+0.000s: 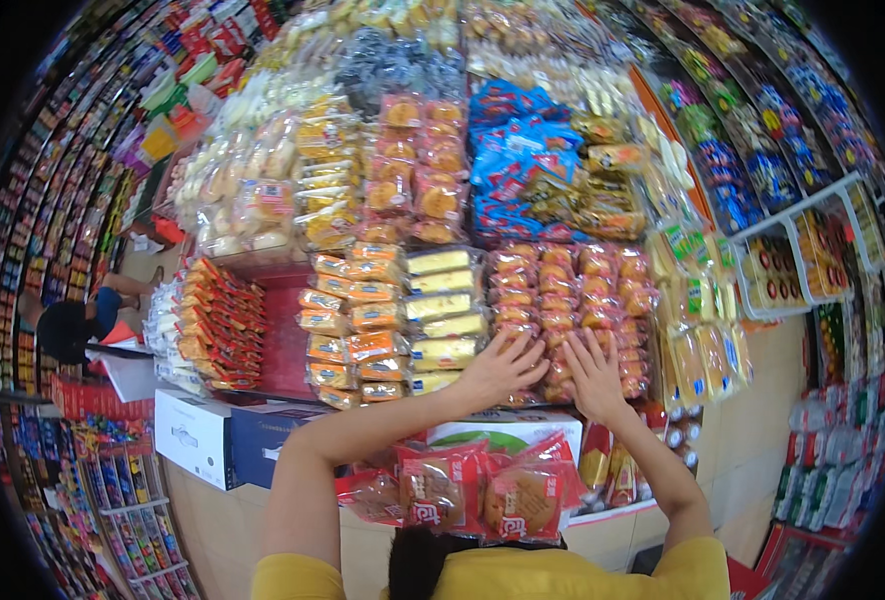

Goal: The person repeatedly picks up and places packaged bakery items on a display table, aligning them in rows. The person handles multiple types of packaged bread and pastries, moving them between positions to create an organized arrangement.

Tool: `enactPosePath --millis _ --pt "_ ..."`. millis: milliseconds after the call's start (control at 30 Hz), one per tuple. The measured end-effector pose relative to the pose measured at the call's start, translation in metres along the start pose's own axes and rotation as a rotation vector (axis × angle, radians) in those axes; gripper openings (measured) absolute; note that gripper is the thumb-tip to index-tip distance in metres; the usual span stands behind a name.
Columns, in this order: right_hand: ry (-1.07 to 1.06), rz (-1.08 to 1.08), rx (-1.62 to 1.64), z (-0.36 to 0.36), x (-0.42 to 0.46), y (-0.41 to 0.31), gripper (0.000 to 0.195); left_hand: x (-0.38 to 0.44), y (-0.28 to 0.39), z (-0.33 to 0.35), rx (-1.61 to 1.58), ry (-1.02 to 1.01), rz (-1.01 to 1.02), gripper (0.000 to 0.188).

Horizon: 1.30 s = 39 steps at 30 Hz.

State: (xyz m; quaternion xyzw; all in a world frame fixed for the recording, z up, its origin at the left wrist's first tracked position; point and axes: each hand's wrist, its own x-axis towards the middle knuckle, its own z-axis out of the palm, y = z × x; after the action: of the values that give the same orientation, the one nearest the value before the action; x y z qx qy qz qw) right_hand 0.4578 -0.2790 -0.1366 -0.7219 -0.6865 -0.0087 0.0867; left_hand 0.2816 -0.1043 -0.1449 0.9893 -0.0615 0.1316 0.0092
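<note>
My left hand [504, 369] lies over the near-left part of several rows of pink-wrapped round pastries [559, 289], its fingers spread on the packs. Just to the right, my right hand [594, 375] rests on the same rows with its fingers apart, pointing away from me. Neither hand is closed around a pack, though what lies beneath the palms is hidden. Beside my left forearm is a column of pale yellow wrapped cakes [442, 307]. Orange-wrapped cakes [375, 311] stand to the left of that. Large red-edged packs of flat round pastries [442, 491] sit close to my body, below my forearms.
A bare red display section [289, 330] is at left, beside stacked orange packets [221, 330]. Blue packets [521, 154] lie farther back. White and blue boxes [193, 439] line the front edge. A wire rack [802, 240] stands at right. Another person [67, 330] is at far left.
</note>
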Motion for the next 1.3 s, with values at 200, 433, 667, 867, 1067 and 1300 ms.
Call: enactPosePath --millis 200,433,667,867,1067,1300 --pt "0.35 -0.154 0.199 -0.057 0.121 -0.031 0.055 -0.012 -0.007 -0.002 0.002 -0.04 0.008 0.056" --pt "0.377 -0.185 0.097 -0.004 0.37 -0.068 0.048 -0.004 -0.014 -0.025 0.03 -0.014 -0.064 0.054" --pt "-0.296 0.118 -0.065 -0.009 0.434 -0.116 0.045 -0.046 -0.035 -0.044 -0.106 -0.075 -0.226 0.056" --pt "-0.069 0.045 -0.012 -0.013 0.41 -0.102 0.052 -0.029 -0.025 -0.046 -0.168 -0.094 -0.165 0.055" --pt "0.548 -0.145 0.485 -0.067 0.295 -0.077 0.046 -0.042 -0.029 -0.045 -0.197 -0.129 -0.201 0.054" --pt "-0.095 0.503 -0.121 -0.132 0.047 0.092 0.041 -0.039 -0.024 -0.048 -0.217 -0.12 -0.214 0.055"
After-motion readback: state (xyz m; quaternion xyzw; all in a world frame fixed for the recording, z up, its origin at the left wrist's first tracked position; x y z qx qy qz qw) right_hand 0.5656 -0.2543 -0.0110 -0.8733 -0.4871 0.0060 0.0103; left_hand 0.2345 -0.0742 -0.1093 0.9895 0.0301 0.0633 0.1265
